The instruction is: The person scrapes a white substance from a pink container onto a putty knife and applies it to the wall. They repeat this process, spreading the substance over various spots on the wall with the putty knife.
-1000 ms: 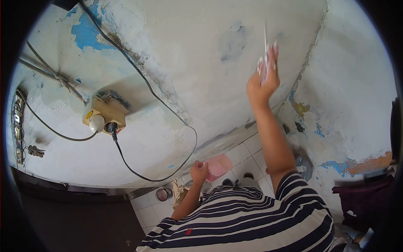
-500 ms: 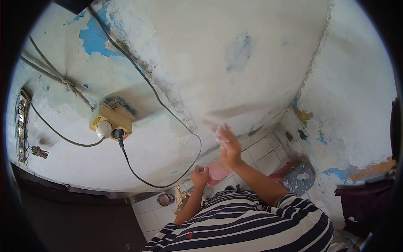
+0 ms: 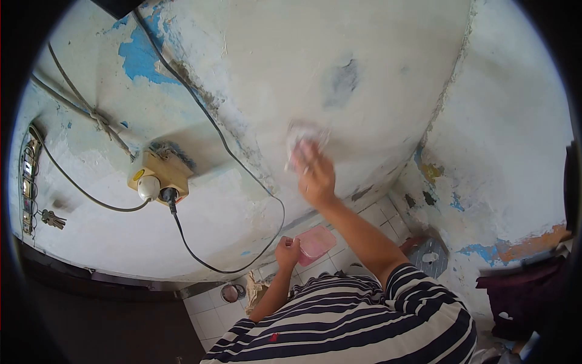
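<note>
My right hand (image 3: 314,171) is raised against the patchy white wall (image 3: 388,54), its fingers closed on a pale, thin, flat scraper (image 3: 309,132) that lies against the surface. Motion blurs the scraper and fingertips. Lower down, my left hand (image 3: 287,252) has its fingers curled beside a pink tray (image 3: 316,244); it seems to grip the tray's left edge. White smears show on the fingers of my right hand.
A socket block (image 3: 159,176) with two plugs sits on the left wall, and a black cable loops down from it. Keys (image 3: 53,219) hang at far left. Below are an open can (image 3: 230,293), a torn paper bag (image 3: 256,291) and a grey stool-like object (image 3: 429,257).
My right hand has moved up and left along the wall, and the scraper now shows flat against it. My left hand and the pink tray have barely moved.
</note>
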